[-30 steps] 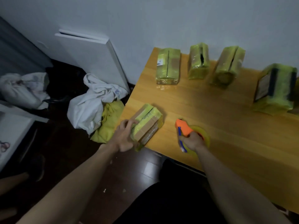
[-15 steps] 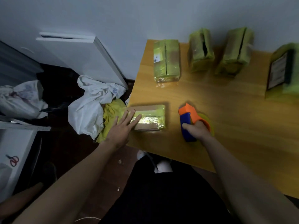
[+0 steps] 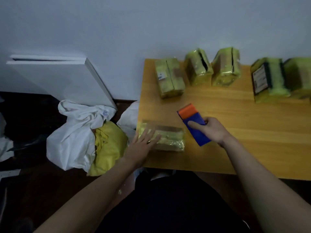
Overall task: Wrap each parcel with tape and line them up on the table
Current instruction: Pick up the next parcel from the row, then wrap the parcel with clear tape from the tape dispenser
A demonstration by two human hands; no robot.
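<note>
Handling notes: near parcel under tape, row behind

Listing from the near edge outward; left hand [image 3: 143, 145], fingers [image 3: 155, 138] straight and spread, pressing flat on the near parcel [image 3: 165, 137], which lies at the tabletop [image 3: 252, 132] front-left corner; parcel judged a small, stiff carton, light enough to slide, its yellow-green tape glossy and probably slippery; best held by its long edges or pinned from above as now; right hand [image 3: 210, 130], fingers curled round the tape dispenser [image 3: 193, 123], blue body with orange head, just beside the parcel's right end; taped parcels [image 3: 169, 78] lined along the far edge by the wall, some upright, one lying flat; left of the tabletop, on the floor, white bags [image 3: 74, 132] and a yellow bag [image 3: 109, 145].
</note>
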